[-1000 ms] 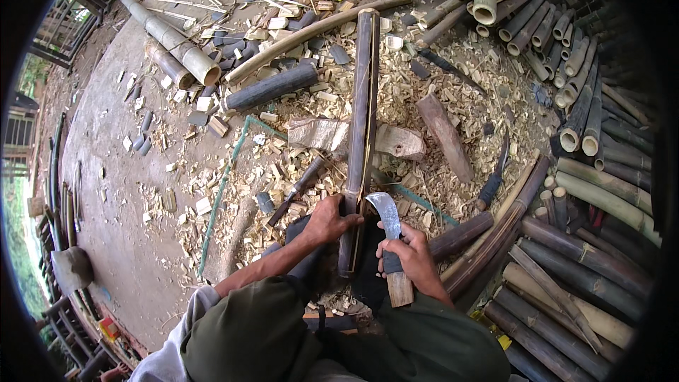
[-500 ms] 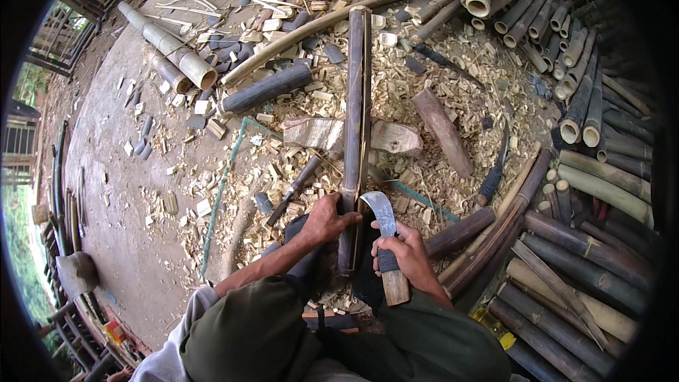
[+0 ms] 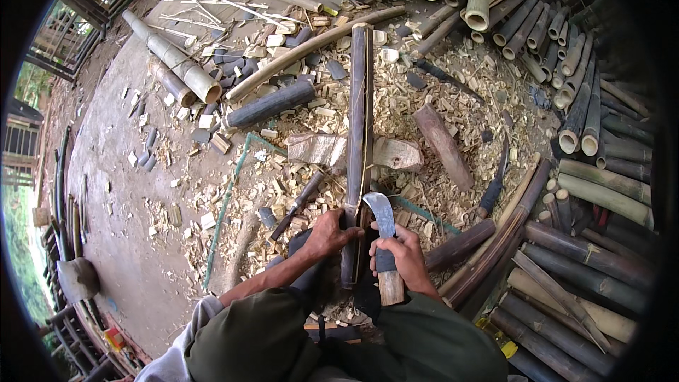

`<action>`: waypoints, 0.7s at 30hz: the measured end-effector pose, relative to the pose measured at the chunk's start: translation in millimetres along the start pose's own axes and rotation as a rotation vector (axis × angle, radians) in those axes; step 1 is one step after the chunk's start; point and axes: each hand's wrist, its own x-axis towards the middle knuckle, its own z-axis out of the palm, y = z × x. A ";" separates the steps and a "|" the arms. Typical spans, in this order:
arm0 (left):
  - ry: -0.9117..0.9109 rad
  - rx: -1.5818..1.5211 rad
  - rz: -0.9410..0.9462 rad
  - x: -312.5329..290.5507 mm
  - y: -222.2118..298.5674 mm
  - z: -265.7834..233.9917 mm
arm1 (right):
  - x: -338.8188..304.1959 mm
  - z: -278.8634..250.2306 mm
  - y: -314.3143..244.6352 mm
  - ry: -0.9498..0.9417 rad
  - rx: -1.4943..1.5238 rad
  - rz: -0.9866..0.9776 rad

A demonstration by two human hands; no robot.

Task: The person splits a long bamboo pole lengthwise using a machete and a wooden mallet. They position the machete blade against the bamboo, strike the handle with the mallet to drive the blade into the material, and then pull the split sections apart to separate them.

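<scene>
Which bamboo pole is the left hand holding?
The long dark bamboo pole lying across the pale wooden block. It alone crosses that block; the left hand touches none of the others.

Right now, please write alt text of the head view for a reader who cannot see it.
The left hand holds a long, dark bamboo piece, and the right hand holds a curved knife close beside it. The piece lies across a wooden block among scattered chips, with bamboo poles piled at right.
</scene>
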 end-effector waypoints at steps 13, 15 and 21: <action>-0.019 -0.030 0.082 4.0 -4.6 -4.7 | 84.1 -5.8 -30.2 -0.053 -0.101 -0.257; -0.030 -0.084 0.101 3.6 -5.0 -2.9 | 98.3 -4.2 -46.2 -0.036 -0.127 -0.286; -0.052 -0.031 0.033 4.2 -8.5 -4.1 | 118.5 0.5 -51.4 -0.011 -0.156 -0.358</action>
